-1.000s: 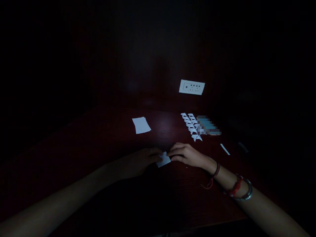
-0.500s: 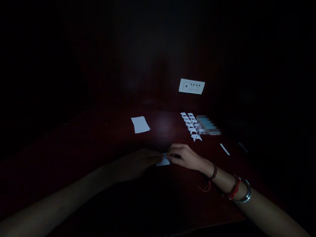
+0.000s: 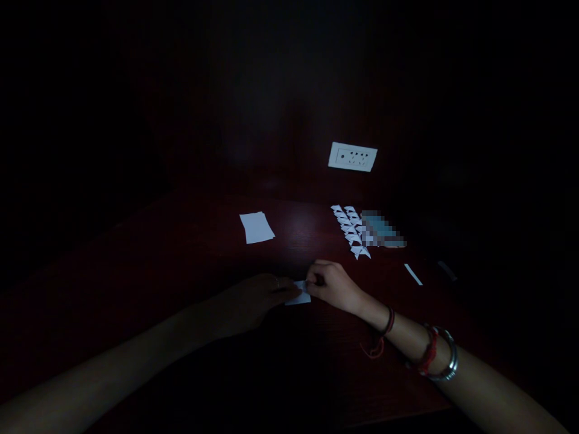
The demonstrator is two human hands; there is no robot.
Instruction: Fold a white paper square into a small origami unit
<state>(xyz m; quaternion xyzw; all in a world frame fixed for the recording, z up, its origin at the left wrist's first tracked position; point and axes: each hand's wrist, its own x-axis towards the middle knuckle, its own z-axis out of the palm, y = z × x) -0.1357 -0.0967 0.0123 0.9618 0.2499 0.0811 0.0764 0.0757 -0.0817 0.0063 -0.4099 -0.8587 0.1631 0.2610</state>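
Observation:
A small white piece of paper (image 3: 299, 298) lies on the dark red table between my two hands, partly covered by them. From the left, my left hand (image 3: 265, 296) holds it down with its fingertips at the paper's left side. The thumb and fingers of my right hand (image 3: 333, 286) are pinched together at the paper's upper right edge. Dim light hides the fine folds of the paper. Beyond my right hand, several folded white paper pieces (image 3: 350, 230) sit in two rows. Flat white sheets (image 3: 257, 228) rest in a loose stack ahead of my left hand.
A pixelated bluish flat object (image 3: 384, 230) lies right beside the folded pieces. Farther right are a narrow white strip (image 3: 413, 275) and a dimmer strip (image 3: 447, 270). A white wall socket (image 3: 353, 157) is mounted behind the table (image 3: 298, 235). Deep shadow surrounds everything.
My right hand's fingers have curled in more tightly at the paper's edge, and the wrist has shifted slightly left. My left hand stays almost where it was on the paper.

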